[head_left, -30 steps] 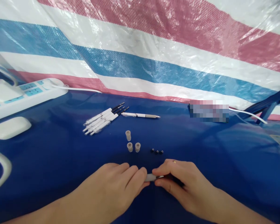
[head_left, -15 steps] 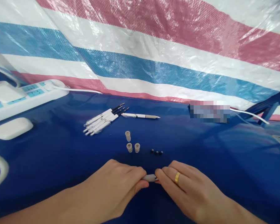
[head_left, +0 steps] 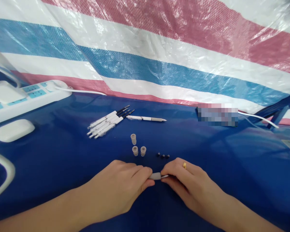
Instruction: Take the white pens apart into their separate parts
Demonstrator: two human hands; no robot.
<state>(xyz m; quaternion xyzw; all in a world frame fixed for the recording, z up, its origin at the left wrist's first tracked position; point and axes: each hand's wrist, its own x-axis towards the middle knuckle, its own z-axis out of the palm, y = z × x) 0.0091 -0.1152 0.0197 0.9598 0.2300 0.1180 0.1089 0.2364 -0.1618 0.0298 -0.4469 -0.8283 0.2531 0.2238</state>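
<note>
My left hand (head_left: 131,180) is closed around a pen (head_left: 156,176); only its grey grip section and thin metal tip show, the barrel being hidden inside my fist. At the tip end, my right hand (head_left: 187,178), with a gold ring, has its thumb and forefinger pinched close about the narrow metal point. Ahead of my hands stand three grey rubber-like sleeves (head_left: 133,139). Three tiny black pieces (head_left: 163,157) lie to their right. Farther off rests a bundle of several white pen barrels (head_left: 103,124) with dark refills sticking out. Beside it lies a white pen with a grey grip (head_left: 147,119).
A white power strip (head_left: 41,96) with plugs runs along the left, and a white rounded object (head_left: 14,130) lies before it. A blurred-out flat object (head_left: 217,115) is at the back right. Striped plastic sheeting (head_left: 145,61) hangs behind the blue table (head_left: 87,154).
My right fingers have shifted on the tip end, so more of the thin metal point shows. Both hands sit slightly higher in view, still holding the pen.
</note>
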